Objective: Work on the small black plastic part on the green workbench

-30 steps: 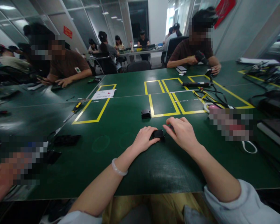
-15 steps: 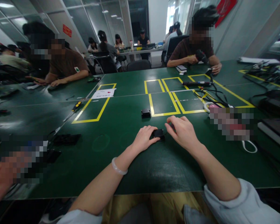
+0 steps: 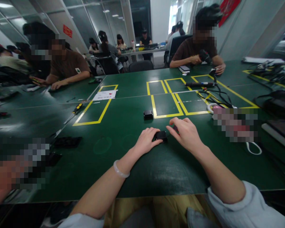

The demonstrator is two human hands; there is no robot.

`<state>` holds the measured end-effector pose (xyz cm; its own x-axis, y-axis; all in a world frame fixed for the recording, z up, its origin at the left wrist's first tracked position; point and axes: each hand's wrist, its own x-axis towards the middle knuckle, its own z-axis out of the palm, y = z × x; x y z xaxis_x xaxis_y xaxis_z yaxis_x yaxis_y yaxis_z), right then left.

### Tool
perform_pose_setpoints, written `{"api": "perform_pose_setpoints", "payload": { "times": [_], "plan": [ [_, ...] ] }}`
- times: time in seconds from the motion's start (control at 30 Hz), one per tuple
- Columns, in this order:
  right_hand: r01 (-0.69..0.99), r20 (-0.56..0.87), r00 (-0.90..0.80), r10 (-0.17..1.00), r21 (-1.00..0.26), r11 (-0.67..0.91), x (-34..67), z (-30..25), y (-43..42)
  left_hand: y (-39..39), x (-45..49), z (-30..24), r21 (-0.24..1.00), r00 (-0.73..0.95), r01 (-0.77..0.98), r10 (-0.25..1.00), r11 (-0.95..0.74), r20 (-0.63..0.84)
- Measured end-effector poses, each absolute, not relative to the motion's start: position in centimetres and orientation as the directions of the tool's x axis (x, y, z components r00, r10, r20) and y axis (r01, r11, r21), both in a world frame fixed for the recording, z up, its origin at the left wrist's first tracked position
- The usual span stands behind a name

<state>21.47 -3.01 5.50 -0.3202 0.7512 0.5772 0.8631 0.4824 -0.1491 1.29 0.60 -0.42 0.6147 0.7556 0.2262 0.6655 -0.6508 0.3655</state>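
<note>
- Versus half a second ago: right hand [image 3: 185, 134] has shifted slightly left, so its fingertips now sit closer to the small black box [image 3: 161, 136]. Left hand [image 3: 146, 141] and the box have not moved.
- Left hand: palm down on the green counter [image 3: 123, 126], fingers together and lightly curled, tips touching the box's left end. The thumb is hidden, so I can't tell whether it clamps the box or only rests on it.
- Right hand: palm down, fingers half bent and loosely spread, nothing gripped. Index tip is just beside the box's right far corner; can't tell if it touches. There is something small and dark under the fingers, too blurred to identify.
- The box lies flat on the counter between the two hands.
- Pale bracelet [image 3: 120, 171] on the left wrist; light sleeve [image 3: 247, 209] pushed up on the right forearm.
- Second black box [image 3: 148, 115] is straight beyond the hands, well apart, just left of a yellow tape rectangle [image 3: 166, 106].
- Far left of the left hand: a flat black part [image 3: 67, 142]. Beyond it are a yellow-handled screwdriver [image 3: 77, 109] and a white sheet [image 3: 105, 95].
- Right of the right hand, further out: a tangle of black cables [image 3: 213, 95].
- A co-worker across the counter holds a black tool [image 3: 204, 57]; those hands are not the wearer's.
</note>
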Motion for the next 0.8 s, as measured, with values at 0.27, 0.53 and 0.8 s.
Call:
{"api": "perform_pose_setpoints", "payload": {
  "times": [0.27, 0.53, 0.8],
  "plan": [
    [0.870, 0.578, -0.291, 0.762, -0.171, 0.462, 21.32, 5.57, -3.06, 0.57, 1.32, -0.33, 0.379, 0.613, 0.666, 0.761, -0.643, 0.214],
    [0.869, 0.595, -0.287, 0.751, -0.168, 0.465, 21.50, 5.43, -3.05, 0.61, 1.29, -0.37, 0.382, 0.612, 0.668, 0.763, -0.639, 0.208],
    [0.872, 0.581, -0.297, 0.757, -0.159, 0.464, 21.49, 5.32, -2.92, 0.59, 1.32, -0.40, 0.381, 0.610, 0.667, 0.763, -0.641, 0.215]
  ]
}}
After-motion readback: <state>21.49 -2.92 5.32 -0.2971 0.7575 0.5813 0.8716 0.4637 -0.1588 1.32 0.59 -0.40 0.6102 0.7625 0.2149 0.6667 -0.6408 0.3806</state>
